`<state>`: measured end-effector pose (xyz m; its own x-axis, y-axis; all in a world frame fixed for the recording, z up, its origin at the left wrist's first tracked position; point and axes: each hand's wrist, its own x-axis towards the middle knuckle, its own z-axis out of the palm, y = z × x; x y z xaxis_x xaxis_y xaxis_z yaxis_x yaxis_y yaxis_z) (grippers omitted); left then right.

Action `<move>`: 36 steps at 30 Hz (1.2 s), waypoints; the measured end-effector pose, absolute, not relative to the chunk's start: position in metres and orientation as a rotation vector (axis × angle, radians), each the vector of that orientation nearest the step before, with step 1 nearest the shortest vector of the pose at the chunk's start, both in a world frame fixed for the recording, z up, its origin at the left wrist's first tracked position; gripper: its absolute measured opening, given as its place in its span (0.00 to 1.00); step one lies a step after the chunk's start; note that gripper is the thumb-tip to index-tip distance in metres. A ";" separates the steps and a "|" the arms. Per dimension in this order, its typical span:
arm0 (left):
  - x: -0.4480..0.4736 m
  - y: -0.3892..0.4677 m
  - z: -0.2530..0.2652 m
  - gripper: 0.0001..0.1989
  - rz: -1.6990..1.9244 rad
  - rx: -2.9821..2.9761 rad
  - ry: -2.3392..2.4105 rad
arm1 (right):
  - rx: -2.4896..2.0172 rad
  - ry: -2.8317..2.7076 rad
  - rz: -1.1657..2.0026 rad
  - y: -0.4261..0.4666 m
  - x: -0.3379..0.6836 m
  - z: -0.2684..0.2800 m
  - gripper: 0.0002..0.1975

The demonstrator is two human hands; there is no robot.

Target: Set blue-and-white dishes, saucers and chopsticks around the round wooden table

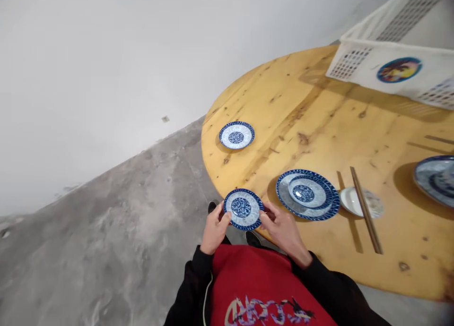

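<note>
A small blue-and-white plate [243, 209] is held level in front of me, near the table's rounded edge. My left hand [215, 225] grips its left rim, thumb on top. On the opposite rim, my right hand [280, 226] pinches it the same way, with the fingers partly hidden below. A similar plate [236, 135] lies by itself on the table farther off. Just right of my right hand sits a larger blue-rimmed plate [283, 186] with a smaller patterned dish [304, 193] in it.
Chopsticks [367, 212] rest across a white dish [351, 201] on the round wooden table [262, 108]. Another blue plate [434, 175] is at the right edge. At the back right stands a white plastic basket [365, 61]. Grey concrete floor [135, 212] and a pale wall border the table.
</note>
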<state>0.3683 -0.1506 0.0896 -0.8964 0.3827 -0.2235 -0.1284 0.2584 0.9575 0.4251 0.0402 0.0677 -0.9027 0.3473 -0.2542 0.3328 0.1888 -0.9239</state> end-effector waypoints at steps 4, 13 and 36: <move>0.289 -0.162 0.086 0.23 1.516 0.481 2.041 | -0.990 -2.218 1.789 0.011 0.389 0.072 0.21; 0.184 -0.172 0.074 0.21 1.337 0.730 1.944 | -1.299 -1.976 1.725 -0.030 0.324 0.084 0.19; 0.004 -0.044 0.070 0.16 0.987 1.176 2.043 | -1.267 -1.711 1.589 0.061 0.189 0.048 0.07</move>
<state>0.0039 -0.0444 0.0700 -0.4449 0.8880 -0.1162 0.4607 0.3382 0.8206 0.1889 0.0611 0.0481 -0.4561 0.8576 -0.2375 0.3001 -0.1030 -0.9483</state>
